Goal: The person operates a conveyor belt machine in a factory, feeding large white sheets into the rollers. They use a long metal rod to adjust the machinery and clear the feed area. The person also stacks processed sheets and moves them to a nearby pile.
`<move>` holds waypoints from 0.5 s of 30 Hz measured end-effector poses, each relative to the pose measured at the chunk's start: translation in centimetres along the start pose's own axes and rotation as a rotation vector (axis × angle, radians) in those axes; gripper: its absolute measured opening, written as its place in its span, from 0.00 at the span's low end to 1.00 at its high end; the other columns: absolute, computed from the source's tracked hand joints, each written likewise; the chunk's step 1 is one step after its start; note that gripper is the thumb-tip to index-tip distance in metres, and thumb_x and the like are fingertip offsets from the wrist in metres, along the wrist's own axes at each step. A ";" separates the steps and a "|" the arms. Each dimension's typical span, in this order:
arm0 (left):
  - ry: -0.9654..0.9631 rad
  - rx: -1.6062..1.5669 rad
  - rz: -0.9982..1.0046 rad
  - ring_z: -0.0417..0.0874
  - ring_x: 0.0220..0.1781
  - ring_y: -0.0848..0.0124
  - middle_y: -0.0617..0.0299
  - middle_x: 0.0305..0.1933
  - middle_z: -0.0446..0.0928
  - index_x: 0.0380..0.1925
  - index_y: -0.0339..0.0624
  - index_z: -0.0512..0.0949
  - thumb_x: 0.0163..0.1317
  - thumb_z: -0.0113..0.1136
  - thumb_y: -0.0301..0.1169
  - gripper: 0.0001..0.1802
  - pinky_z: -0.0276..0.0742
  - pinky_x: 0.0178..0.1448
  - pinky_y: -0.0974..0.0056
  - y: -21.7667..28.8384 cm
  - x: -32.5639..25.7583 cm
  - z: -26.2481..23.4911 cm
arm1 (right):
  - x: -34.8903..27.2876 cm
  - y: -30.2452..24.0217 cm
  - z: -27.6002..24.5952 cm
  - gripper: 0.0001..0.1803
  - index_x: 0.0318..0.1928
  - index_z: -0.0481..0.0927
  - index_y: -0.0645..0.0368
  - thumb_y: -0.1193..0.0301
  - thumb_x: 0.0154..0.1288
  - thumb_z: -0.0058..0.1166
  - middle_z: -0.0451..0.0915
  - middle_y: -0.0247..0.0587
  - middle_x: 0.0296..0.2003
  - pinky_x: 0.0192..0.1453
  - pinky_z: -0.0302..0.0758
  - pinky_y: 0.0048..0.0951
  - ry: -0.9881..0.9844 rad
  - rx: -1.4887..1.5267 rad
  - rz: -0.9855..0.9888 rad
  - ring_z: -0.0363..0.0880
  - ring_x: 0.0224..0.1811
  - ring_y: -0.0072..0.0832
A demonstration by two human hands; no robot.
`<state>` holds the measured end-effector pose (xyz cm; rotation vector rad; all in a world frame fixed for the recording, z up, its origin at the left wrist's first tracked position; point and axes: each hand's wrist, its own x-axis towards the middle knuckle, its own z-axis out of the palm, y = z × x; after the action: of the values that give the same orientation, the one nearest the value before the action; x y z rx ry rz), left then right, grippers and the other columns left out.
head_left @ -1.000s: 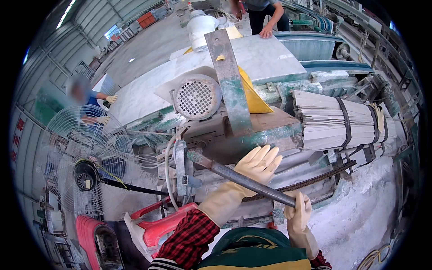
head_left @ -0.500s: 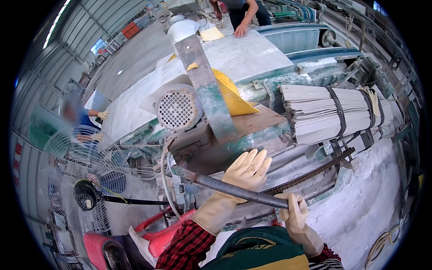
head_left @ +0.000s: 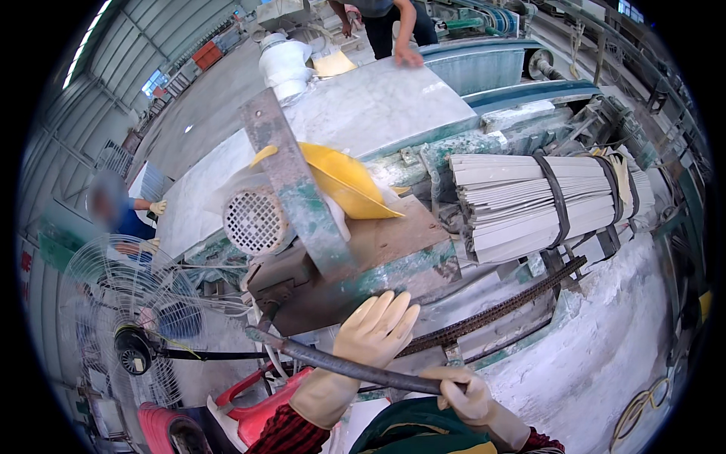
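Note:
My right hand (head_left: 470,395), in a cream rubber glove, is closed around the near end of a dark metal bar (head_left: 355,369). The bar crosses over my left wrist and joins a rusty, green-flecked machine carriage (head_left: 408,250). My left hand (head_left: 376,327), gloved alike, has its fingers stretched out near the carriage's front edge; whether it touches is unclear. A tilted steel plate (head_left: 291,178) rises from the carriage, beside a round motor grille (head_left: 255,222) and a yellow guard (head_left: 344,185).
A strapped bundle of pale strips (head_left: 507,200) lies right. A chain (head_left: 499,306) runs beneath it. Left are a wire-cage fan (head_left: 132,348) and red chair (head_left: 265,405). Beyond the carriage lies a pale slab (head_left: 370,98); one person's hand (head_left: 408,57) is at its far edge, another person (head_left: 125,216) stands left.
The carriage and bar have shifted left and closer to me, with both my hands moving along. The view has also shifted slightly. The far person's hand has moved slightly.

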<state>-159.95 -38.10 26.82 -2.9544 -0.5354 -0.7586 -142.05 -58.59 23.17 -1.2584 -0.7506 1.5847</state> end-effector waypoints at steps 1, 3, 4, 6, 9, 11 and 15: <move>-0.024 -0.003 -0.004 0.86 0.62 0.52 0.51 0.64 0.83 0.58 0.41 0.86 0.47 0.80 0.33 0.34 0.85 0.65 0.53 0.0 0.1 -0.2 | 0.4 -0.2 -0.4 0.20 0.69 0.88 0.60 0.70 0.84 0.56 0.89 0.40 0.42 0.46 0.80 0.25 -0.069 -0.020 0.032 0.85 0.38 0.19; -0.042 -0.008 -0.020 0.87 0.59 0.53 0.52 0.61 0.83 0.56 0.41 0.86 0.45 0.82 0.34 0.33 0.85 0.62 0.54 0.0 0.5 -0.2 | 1.1 -1.5 -1.5 0.22 0.72 0.85 0.61 0.68 0.85 0.57 0.89 0.43 0.46 0.52 0.81 0.27 -0.203 -0.096 0.074 0.86 0.43 0.22; -0.055 -0.004 -0.024 0.87 0.58 0.53 0.52 0.60 0.83 0.55 0.41 0.86 0.44 0.82 0.34 0.33 0.85 0.61 0.54 0.0 0.7 -0.2 | 1.4 -2.1 -1.8 0.24 0.74 0.83 0.61 0.67 0.85 0.57 0.89 0.44 0.48 0.54 0.81 0.28 -0.267 -0.132 0.088 0.86 0.46 0.24; -0.064 0.006 -0.019 0.87 0.54 0.54 0.52 0.56 0.83 0.52 0.41 0.85 0.42 0.81 0.34 0.32 0.85 0.57 0.55 -0.1 0.9 0.0 | 1.6 -1.4 -1.9 0.25 0.75 0.82 0.62 0.64 0.86 0.57 0.89 0.48 0.54 0.61 0.81 0.31 -0.314 -0.138 0.069 0.86 0.52 0.29; -0.108 0.013 -0.048 0.87 0.53 0.53 0.51 0.55 0.82 0.52 0.40 0.85 0.41 0.81 0.33 0.33 0.86 0.55 0.54 0.1 0.9 -0.6 | 2.1 -2.3 -2.3 0.29 0.78 0.79 0.62 0.59 0.87 0.56 0.86 0.55 0.66 0.76 0.75 0.36 -0.419 -0.159 0.155 0.84 0.68 0.38; -0.075 0.038 -0.028 0.87 0.52 0.52 0.51 0.54 0.82 0.52 0.40 0.85 0.40 0.81 0.33 0.33 0.86 0.53 0.54 0.0 1.0 -0.1 | 2.5 -2.8 -2.4 0.30 0.78 0.78 0.61 0.57 0.87 0.56 0.85 0.56 0.69 0.79 0.74 0.38 -0.439 -0.175 0.093 0.82 0.71 0.41; -0.041 0.051 0.000 0.87 0.51 0.52 0.50 0.54 0.82 0.52 0.40 0.85 0.40 0.80 0.33 0.34 0.86 0.52 0.53 -0.2 1.1 0.4 | 2.9 -2.4 -2.9 0.30 0.79 0.78 0.59 0.56 0.87 0.55 0.85 0.54 0.69 0.80 0.73 0.41 -0.436 -0.221 0.037 0.83 0.71 0.45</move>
<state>-158.94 -37.55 27.00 -2.9287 -0.5488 -0.6754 -138.64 -55.26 23.41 -1.0922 -1.2087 1.8732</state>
